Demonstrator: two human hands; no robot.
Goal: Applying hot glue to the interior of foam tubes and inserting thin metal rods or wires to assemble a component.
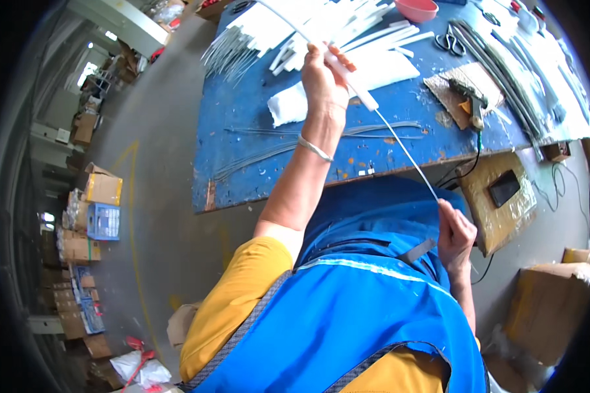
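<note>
A thin white rod (400, 144), sheathed in a wider white sleeve (355, 84) near its upper part, slants from eleven o'clock to five o'clock, pinched at both ends.

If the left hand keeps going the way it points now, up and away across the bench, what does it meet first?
Probably the heap of white strips lying on the blue table, just beyond the left hand. The hand looks raised, gripping a thin white rod, so depth is unclear and it might pass over them.

Blue apron (373, 308), yellow sleeves, silver bracelet (314, 149)
</note>
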